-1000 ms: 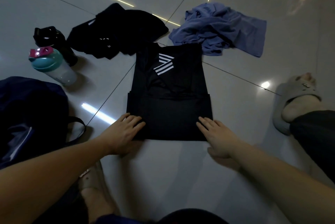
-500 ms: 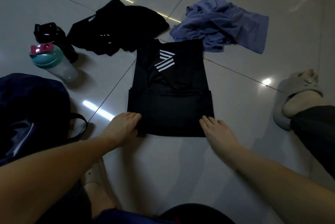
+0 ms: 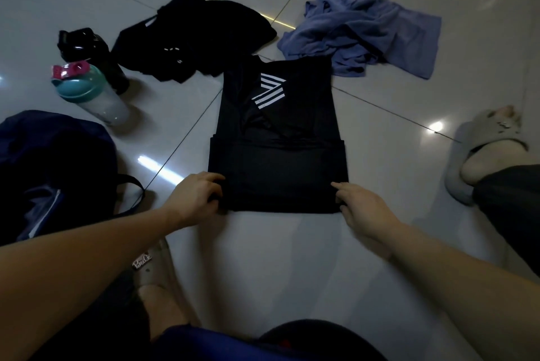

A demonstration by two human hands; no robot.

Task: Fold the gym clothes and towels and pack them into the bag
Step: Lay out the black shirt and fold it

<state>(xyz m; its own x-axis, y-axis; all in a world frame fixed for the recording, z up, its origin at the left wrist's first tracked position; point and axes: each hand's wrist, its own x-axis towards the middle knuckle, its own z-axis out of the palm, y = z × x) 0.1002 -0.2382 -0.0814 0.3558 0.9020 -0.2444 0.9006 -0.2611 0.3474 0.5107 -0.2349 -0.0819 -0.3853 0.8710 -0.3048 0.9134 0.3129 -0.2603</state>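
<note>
The half-folded black shirt point(image 3: 277, 156) lies flat on the tiled floor point(image 3: 292, 258), its near corners pinched in the curled fingers of the left hand point(image 3: 198, 197) and right hand point(image 3: 359, 208), with a crumpled black garment point(image 3: 190, 39) and blue towel point(image 3: 365, 30) beyond it and two bottles point(image 3: 90, 97) and the dark bag point(image 3: 55, 162) to its left.

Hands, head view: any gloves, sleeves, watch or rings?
Both bare: left hand and right hand show no gloves, rings or watch. The left forearm and right forearm are uncovered to the frame edge, no sleeves in view. Dim light hides fine marks.
</note>
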